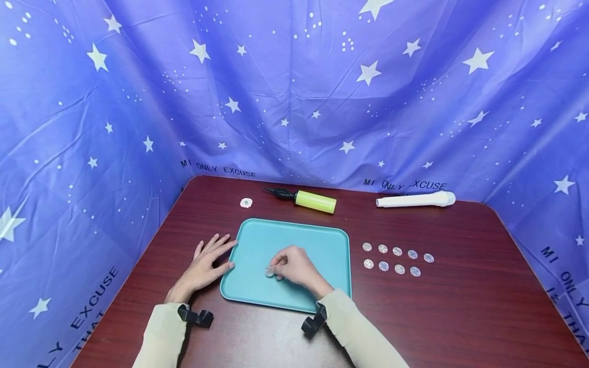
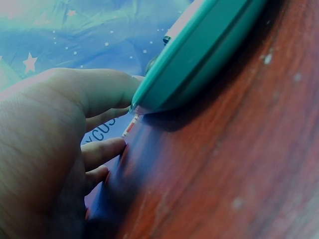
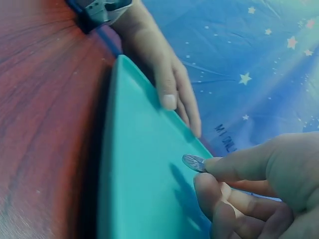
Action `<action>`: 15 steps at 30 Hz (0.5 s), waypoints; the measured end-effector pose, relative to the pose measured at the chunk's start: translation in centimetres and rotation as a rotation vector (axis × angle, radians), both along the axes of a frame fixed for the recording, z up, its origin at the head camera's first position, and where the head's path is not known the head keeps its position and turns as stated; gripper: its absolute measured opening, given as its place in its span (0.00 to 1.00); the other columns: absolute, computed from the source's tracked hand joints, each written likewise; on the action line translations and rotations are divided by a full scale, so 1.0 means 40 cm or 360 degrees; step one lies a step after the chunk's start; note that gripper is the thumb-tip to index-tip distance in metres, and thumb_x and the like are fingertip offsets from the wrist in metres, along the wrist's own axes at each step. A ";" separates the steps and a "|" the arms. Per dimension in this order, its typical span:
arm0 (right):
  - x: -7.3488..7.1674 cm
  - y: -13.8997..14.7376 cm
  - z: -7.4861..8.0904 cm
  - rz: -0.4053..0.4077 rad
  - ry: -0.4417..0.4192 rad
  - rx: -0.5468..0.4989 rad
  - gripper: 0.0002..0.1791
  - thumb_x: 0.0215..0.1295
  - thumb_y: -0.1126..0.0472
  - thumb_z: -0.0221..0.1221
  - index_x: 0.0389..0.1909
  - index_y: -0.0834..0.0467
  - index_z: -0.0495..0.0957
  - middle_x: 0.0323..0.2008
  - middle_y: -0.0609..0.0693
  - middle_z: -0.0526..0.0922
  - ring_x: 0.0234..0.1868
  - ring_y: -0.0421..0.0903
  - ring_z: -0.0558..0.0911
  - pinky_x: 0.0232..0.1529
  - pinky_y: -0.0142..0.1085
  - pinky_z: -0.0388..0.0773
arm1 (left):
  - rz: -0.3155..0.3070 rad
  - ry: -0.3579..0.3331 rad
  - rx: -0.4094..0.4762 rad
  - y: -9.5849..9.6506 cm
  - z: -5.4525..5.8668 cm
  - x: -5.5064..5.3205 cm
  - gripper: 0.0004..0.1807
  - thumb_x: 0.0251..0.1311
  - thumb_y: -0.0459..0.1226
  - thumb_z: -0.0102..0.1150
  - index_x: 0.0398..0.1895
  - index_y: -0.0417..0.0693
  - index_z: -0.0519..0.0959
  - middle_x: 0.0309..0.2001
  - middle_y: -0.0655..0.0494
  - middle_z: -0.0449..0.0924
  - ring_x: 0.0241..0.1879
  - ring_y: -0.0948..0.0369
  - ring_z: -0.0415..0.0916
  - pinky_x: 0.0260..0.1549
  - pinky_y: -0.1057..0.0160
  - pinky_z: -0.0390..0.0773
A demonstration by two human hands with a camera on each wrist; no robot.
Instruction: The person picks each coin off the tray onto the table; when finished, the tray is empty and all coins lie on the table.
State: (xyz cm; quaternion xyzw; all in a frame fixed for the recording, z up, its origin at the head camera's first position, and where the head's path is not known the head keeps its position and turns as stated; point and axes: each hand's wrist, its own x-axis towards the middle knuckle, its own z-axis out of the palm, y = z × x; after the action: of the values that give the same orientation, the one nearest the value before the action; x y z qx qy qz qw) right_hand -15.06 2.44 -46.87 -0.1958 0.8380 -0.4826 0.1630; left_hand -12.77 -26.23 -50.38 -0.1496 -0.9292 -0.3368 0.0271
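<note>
Between thumb and forefinger my right hand (image 1: 294,266) pinches a small silvery disc (image 1: 269,272), patterned like a coin. In the right wrist view the disc (image 3: 193,162) is held just above the teal tray (image 3: 142,164), with the hand's shadow falling beneath. My left hand (image 1: 207,266) lies at the tray's left edge, fingers spread, thumb and forefinger touching the rim. The left wrist view shows that hand (image 2: 60,114) against the tray's raised side (image 2: 199,55). Nothing else lies on the visible part of the tray (image 1: 294,235).
Right of the tray, several similar silvery discs (image 1: 383,266) lie in two rows. Behind it are a yellow-green hand pump (image 1: 315,202) with a black nozzle and a small white scalloped piece (image 1: 246,203). A white stick-like object (image 1: 414,200) lies back right. A starry blue curtain (image 1: 290,92) surrounds the table.
</note>
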 end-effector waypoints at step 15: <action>-0.026 0.108 0.039 -0.0165 -0.0117 -0.0160 0.05 0.63 0.66 0.65 0.35 0.62 0.88 0.27 0.59 0.89 0.22 0.43 0.84 0.24 0.33 0.78 | -0.0005 -0.0006 0.0017 -0.001 -0.002 -0.001 0.33 0.62 0.46 0.65 0.71 0.52 0.71 0.75 0.39 0.62 0.78 0.35 0.48 0.70 0.28 0.33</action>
State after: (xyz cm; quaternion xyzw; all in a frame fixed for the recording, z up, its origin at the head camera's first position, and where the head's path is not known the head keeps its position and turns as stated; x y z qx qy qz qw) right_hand -16.11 6.74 -45.31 -0.1423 0.8151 -0.5388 0.1583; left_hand -12.83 -26.27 -50.46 -0.1501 -0.9272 -0.3422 0.0256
